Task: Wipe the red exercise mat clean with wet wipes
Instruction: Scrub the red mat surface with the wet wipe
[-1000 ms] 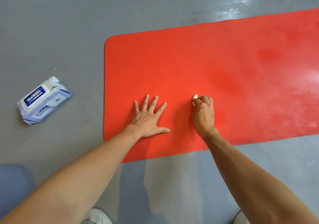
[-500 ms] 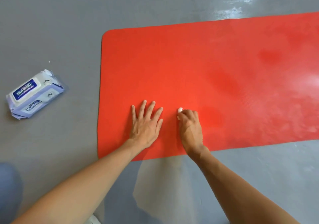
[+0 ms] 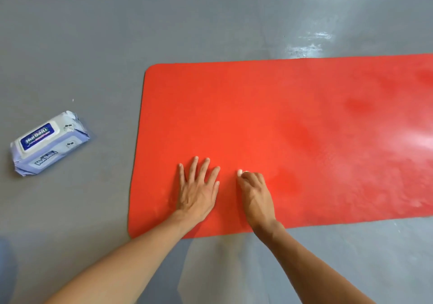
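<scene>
My left hand pressed flat, fingers straight, on the red mat; my right hand clenched a balled wet wipe. Hard scrubbing risked bunching the mat's near-left end.

A smooth grey floor fills the view, painted or coated, with a faint sheen. Toward the far right, a patch of bright glare gleams on it, with pale streaks of reflected light running away toward the top edge. Near the bottom centre, a lighter, washed-out reflection lies on the grey surface. At the lower left edge sits a blurred blue shape, too indistinct to identify.
</scene>
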The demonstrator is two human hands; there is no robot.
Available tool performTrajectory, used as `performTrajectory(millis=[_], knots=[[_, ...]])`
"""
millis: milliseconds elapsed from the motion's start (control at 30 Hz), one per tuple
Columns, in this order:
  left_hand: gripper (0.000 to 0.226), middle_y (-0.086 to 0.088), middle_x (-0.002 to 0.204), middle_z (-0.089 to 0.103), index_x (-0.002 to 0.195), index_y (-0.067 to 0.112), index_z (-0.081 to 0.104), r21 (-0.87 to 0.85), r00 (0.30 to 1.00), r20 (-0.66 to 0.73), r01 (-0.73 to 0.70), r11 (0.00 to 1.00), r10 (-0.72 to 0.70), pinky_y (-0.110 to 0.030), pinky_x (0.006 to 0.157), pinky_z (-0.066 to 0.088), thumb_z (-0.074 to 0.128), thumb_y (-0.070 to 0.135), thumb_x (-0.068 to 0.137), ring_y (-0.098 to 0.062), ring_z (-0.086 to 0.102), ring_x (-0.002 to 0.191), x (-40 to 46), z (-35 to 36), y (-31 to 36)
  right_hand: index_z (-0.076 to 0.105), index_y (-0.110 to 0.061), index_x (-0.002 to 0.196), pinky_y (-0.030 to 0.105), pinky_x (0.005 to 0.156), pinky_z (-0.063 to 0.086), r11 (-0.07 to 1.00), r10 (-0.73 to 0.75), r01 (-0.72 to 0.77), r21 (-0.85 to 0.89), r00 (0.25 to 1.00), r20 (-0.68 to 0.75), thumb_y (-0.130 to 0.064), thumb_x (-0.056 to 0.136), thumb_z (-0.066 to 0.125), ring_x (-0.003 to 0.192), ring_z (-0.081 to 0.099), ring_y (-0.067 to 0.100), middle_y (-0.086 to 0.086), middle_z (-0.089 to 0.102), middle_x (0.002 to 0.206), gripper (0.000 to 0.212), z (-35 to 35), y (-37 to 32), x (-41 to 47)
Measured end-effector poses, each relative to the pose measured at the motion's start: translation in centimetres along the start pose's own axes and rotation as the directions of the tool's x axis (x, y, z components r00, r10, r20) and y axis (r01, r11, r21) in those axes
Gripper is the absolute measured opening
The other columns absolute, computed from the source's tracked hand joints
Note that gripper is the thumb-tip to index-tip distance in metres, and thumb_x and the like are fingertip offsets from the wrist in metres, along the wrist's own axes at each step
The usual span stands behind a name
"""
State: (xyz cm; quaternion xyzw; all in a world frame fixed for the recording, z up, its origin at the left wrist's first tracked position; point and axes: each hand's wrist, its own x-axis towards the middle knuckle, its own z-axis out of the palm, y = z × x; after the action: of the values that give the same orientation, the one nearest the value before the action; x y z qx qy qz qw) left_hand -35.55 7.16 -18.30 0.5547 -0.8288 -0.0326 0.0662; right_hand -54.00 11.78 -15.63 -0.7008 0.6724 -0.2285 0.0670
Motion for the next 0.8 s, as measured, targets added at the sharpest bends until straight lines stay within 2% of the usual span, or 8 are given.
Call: performTrajectory(millis=[67,100,233,333,500,567,700,800], knots=[[0.049,-0.009,0.154,0.052,0.140,0.027,0.063,-0.009,1.000,0.007,0.000,1.000,0.000,-0.075,0.116,0.025,0.038,0.044,0.102,-0.040,0.037,0.150,0.0,-0.1,0.2,0.068,0.004,0.122,0.040,0.082,0.054,0.974,-0.220,0.223,-0.028,0.972,0.085,-0.009,0.101,0.051,0.088,0.060,0.032,0.010,0.066,0.101,0.030,-0.7,1.3,-0.3],[0.049,-0.008,0.154,0.052,0.141,0.027,0.063,-0.008,1.000,0.013,0.001,1.000,-0.001,-0.075,0.115,0.025,0.038,0.044,0.102,-0.040,0.037,0.150,0.1,-0.1,0.4,0.069,0.002,0.119,0.043,0.081,0.054,0.976,-0.212,0.215,-0.029,0.974,0.082,-0.013,0.103,0.048,0.087,0.060,0.032,0.010,0.065,0.099,0.031,-1.4,3.2,0.3],[0.053,-0.008,0.156,0.050,0.143,0.027,0.061,0.005,1.000,0.018,-0.006,1.000,0.006,-0.075,0.115,0.027,0.035,0.045,0.102,-0.039,0.036,0.150,0.0,-0.1,0.1,0.069,0.000,0.116,0.046,0.084,0.048,0.971,0.232,-0.236,-0.047,0.969,-0.084,-0.006,0.101,0.054,0.094,0.054,0.036,0.012,0.064,0.103,0.023,-3.8,9.2,0.7],[0.053,-0.009,0.157,0.049,0.145,0.027,0.060,0.011,1.000,0.015,-0.019,1.000,0.018,-0.074,0.116,0.026,0.035,0.046,0.102,-0.040,0.034,0.151,-0.1,-0.1,0.1,0.070,-0.002,0.116,0.043,0.086,0.046,0.950,0.313,-0.309,0.051,0.942,-0.119,-0.006,0.098,0.053,0.095,0.053,0.034,0.011,0.064,0.103,0.025,-1.9,4.7,-0.9],[0.055,-0.009,0.157,0.049,0.149,0.026,0.055,-0.003,0.998,0.024,-0.052,0.999,0.052,-0.075,0.116,0.022,0.039,0.048,0.102,-0.039,0.032,0.153,-0.5,-0.2,0.0,0.066,0.002,0.126,0.040,0.093,0.052,0.982,-0.177,0.170,0.084,0.981,0.081,-0.012,0.103,0.048,0.101,0.060,0.031,0.012,0.066,0.113,0.033,-0.7,0.8,-4.2],[0.057,-0.007,0.157,0.049,0.152,0.028,0.052,0.008,0.996,0.025,-0.091,0.996,0.091,-0.076,0.116,0.021,0.039,0.050,0.101,-0.038,0.030,0.154,-0.7,-0.1,-0.2,0.068,0.001,0.126,0.044,0.086,0.054,0.996,-0.091,0.089,0.024,0.994,0.055,-0.009,0.102,0.051,0.096,0.060,0.031,0.010,0.067,0.108,0.031,-2.0,3.8,-3.3],[0.055,-0.004,0.157,0.049,0.154,0.035,0.049,0.023,0.988,0.044,-0.150,0.988,0.149,-0.078,0.116,0.020,0.038,0.051,0.102,-0.039,0.030,0.154,-1.0,-0.4,-0.2,0.068,-0.002,0.124,0.045,0.081,0.055,0.947,0.321,-0.321,0.012,0.943,-0.091,0.003,0.096,0.063,0.097,0.053,0.030,0.008,0.066,0.106,0.029,-2.2,4.7,-2.4],[0.054,-0.003,0.157,0.050,0.153,0.036,0.050,0.011,0.988,0.060,-0.142,0.990,0.142,-0.078,0.116,0.020,0.039,0.051,0.102,-0.039,0.031,0.154,-0.6,-0.9,-0.1,0.068,-0.002,0.123,0.037,0.083,0.051,0.974,0.221,-0.218,0.069,0.974,-0.044,-0.001,0.098,0.056,0.094,0.052,0.026,0.005,0.064,0.107,0.028,-0.3,-1.3,-4.5]])
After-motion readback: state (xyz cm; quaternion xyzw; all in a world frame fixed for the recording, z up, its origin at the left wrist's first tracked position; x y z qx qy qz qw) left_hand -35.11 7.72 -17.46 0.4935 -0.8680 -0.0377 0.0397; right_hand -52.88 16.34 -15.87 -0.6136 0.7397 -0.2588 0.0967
